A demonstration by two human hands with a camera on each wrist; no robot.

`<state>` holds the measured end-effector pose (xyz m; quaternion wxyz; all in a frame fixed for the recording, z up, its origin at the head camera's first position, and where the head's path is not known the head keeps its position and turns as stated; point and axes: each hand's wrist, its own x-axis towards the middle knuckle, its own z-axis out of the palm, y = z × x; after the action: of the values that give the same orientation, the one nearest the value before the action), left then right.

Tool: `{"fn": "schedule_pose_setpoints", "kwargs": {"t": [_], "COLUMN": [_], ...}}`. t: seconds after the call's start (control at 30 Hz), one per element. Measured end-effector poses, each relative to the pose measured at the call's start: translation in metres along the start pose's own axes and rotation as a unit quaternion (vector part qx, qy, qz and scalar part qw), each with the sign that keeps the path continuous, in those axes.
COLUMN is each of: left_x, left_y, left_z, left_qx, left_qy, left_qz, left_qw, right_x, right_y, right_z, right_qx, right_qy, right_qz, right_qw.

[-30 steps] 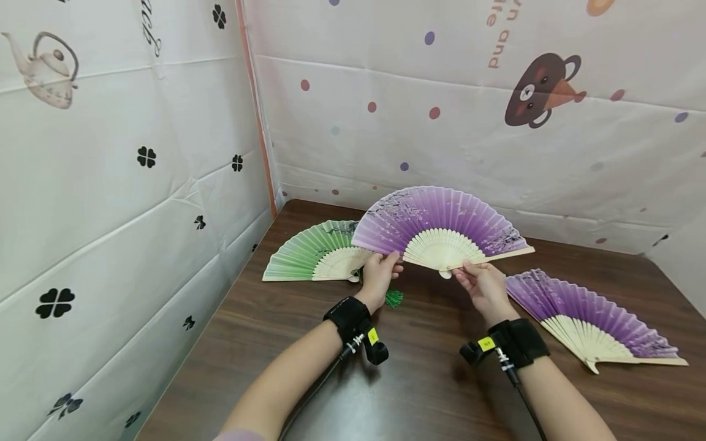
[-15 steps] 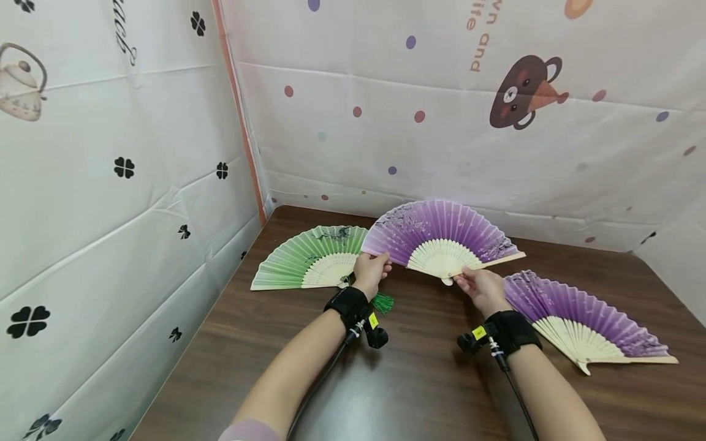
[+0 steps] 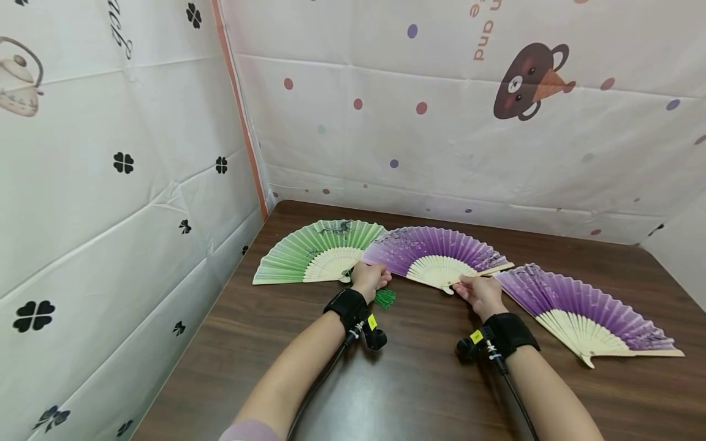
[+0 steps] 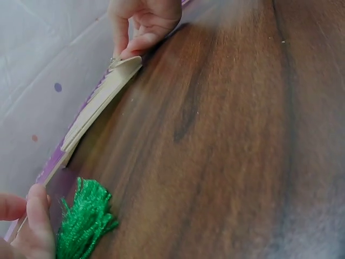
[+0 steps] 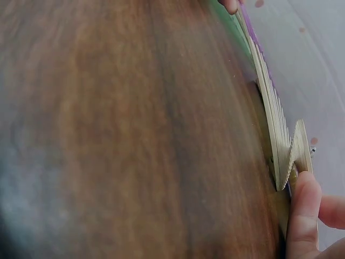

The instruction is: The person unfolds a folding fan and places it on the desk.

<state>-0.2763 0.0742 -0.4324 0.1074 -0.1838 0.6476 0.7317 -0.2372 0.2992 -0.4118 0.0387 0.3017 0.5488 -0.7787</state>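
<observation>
**Spread purple fan [image 3: 449, 242] gripped from both sides at a wood-grain table [image 3: 413, 392]**

The tabletop is dark brown with streaked grain and a pale sheen between the forearms; its far corners are rounded. Left of the hands hangs a creased white cloth [image 3: 105, 226] printed with black clovers and a teapot. Beyond the hands, a dotted cloth [image 3: 441, 147] carries a brown bear-faced figure [image 3: 524, 81]. An orange strip [image 3: 239, 110] marks the corner between them.

Sideways on the far cloth, "and" [image 3: 478, 41] can be read, beside letters cut off by the top edge. The script [image 3: 118, 27] on the left cloth is only partly legible. Yellow labels [image 3: 372, 321] on the wrist gear are too small to read.

The left hand [image 3: 371, 280] pinches the fan's left edge; the right hand [image 3: 482, 295] pinches its end stick near the pivot. The fan lies between and just beyond them. A green fan [image 3: 317, 251] with a green tassel [image 3: 384, 298] is beside the left hand, another purple fan [image 3: 595, 312] right of the right hand.
</observation>
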Motion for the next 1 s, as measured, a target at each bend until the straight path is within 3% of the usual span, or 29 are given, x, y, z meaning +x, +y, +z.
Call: {"fn": "schedule_pose_setpoints", "kwargs": {"t": [0.2,0.43,0.57,0.63,0.7,0.8,0.87,1.0], "left_x": [0.002,-0.001,-0.004,-0.006,-0.009,-0.014,-0.018,-0.022], "left_y": [0.0,0.003,0.006,0.008,0.01,0.011,0.011,0.008], "left_z": [-0.002,-0.009,-0.014,-0.015,-0.015,-0.015,-0.014,-0.01], "left_qx": [-0.008,-0.004,0.015,0.028,0.048,0.094,0.131,0.178], "left_qy": [0.003,-0.019,-0.03,-0.036,-0.044,-0.055,-0.058,-0.065], "left_qz": [-0.017,-0.033,-0.034,-0.028,-0.014,0.019,0.042,0.064], "left_qw": [0.9998,0.9992,0.9989,0.9986,0.9978,0.9938,0.9888,0.9798], "right_x": [0.001,-0.007,-0.01,-0.01,-0.01,-0.009,-0.008,0.0], "right_y": [0.002,0.001,-0.004,-0.011,-0.021,-0.036,-0.044,-0.047], "right_z": [0.001,-0.003,-0.011,-0.016,-0.02,-0.029,-0.036,-0.051], "right_qx": [-0.008,-0.024,-0.068,-0.119,-0.192,-0.329,-0.422,-0.571], "right_qy": [0.01,-0.003,0.034,0.084,0.14,0.194,0.193,0.124], "right_qz": [0.001,0.004,-0.066,-0.125,-0.185,-0.243,-0.266,-0.308], "right_qw": [1.0,1.0,0.995,0.981,0.953,0.892,0.845,0.751]}}
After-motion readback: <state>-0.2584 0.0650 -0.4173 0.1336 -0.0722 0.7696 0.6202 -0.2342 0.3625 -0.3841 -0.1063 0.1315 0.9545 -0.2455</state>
